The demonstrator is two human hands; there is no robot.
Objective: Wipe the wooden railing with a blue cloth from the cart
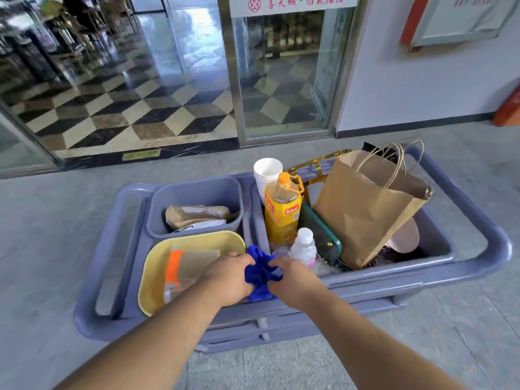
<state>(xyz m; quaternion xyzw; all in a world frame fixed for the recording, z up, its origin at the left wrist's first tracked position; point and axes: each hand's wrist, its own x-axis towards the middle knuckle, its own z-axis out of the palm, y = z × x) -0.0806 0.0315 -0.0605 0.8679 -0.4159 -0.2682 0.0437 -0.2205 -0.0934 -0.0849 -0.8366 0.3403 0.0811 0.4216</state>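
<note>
A crumpled blue cloth [260, 273] is bunched over the near middle of the grey-blue cart [478, 266]. My left hand [229, 278] grips its left side and my right hand [295, 280] grips its right side, fingers curled into the fabric. Both forearms reach in from the bottom of the head view. No wooden railing is in view.
The cart holds a yellow tray [153, 266] with an orange-capped spray bottle [173, 270], a grey bin [197, 192], a yellow bottle [281, 209], a small white bottle [304, 247], paper cups [267, 170] and a brown paper bag [365, 209]. Glass doors and a white wall stand beyond.
</note>
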